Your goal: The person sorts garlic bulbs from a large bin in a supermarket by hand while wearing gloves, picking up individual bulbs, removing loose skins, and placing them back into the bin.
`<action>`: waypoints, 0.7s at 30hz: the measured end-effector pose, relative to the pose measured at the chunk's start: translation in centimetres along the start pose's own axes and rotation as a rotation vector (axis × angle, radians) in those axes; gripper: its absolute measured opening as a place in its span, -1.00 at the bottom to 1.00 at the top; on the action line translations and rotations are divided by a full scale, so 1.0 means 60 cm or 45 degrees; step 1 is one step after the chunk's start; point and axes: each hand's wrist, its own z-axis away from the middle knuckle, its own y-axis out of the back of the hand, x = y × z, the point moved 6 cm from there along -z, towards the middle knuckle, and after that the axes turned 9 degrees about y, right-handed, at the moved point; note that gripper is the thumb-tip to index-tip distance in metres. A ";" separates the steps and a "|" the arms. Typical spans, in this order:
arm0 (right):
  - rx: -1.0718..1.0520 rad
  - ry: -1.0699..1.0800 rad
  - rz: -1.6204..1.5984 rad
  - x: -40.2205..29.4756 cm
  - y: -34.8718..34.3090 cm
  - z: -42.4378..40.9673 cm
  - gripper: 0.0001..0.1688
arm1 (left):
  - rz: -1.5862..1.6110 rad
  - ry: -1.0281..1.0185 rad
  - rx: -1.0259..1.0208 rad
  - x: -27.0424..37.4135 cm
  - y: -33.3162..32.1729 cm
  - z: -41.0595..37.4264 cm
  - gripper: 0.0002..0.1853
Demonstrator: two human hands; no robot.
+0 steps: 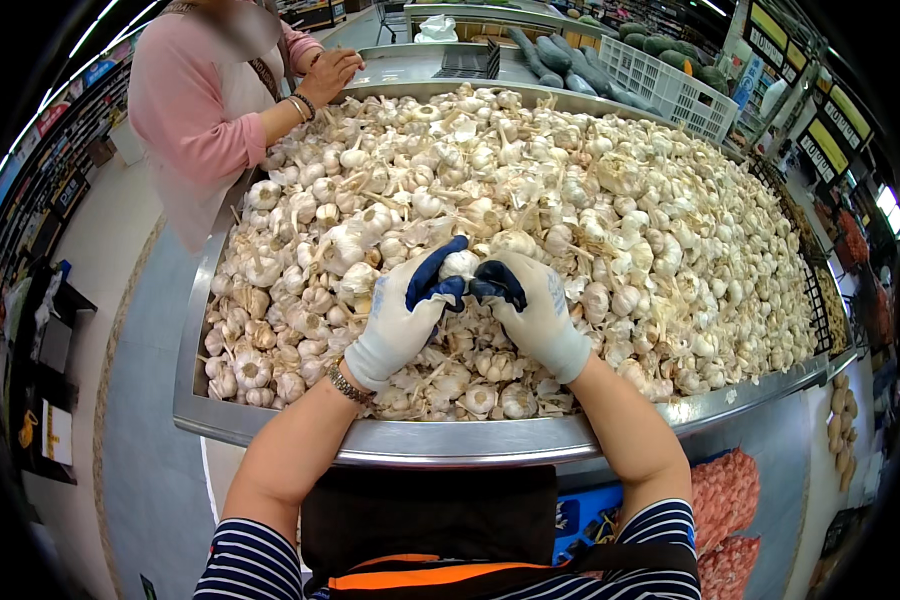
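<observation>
Between my two gloved hands is a white garlic bulb (459, 265), low over the near middle of a wide heap of garlic (495, 180). My left hand (412, 307), in a white knit glove with dark blue coated fingers, has its thumb and fingers around the bulb's left side. My right hand (529, 307), gloved alike, has bent fingers and thumb pinched together at the bulb's lower right. Whether it grips the bulb itself or its skin, I cannot tell. Loose bulbs and dry papery skins lie all around both hands.
A metal rim (465, 442) borders the garlic bin before me. Another person (195, 112) in pink sleeves stands at the far left corner, a hand over the rim. Behind are winter melons (555, 56) and a white plastic crate (664, 82). Red mesh sacks (724, 495) sit below right.
</observation>
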 end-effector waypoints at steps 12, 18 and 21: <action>-0.041 0.143 0.239 -0.026 -0.005 -0.005 -0.63 | 0.468 0.017 -0.015 -0.002 -0.009 -0.004 -0.48; -0.031 0.293 0.380 -0.052 -0.009 -0.005 -0.64 | 0.501 0.134 -0.083 -0.011 -0.008 -0.001 -0.51; -0.056 0.274 0.361 -0.055 -0.010 -0.003 -0.67 | 0.474 0.118 -0.066 -0.014 -0.007 -0.002 -0.55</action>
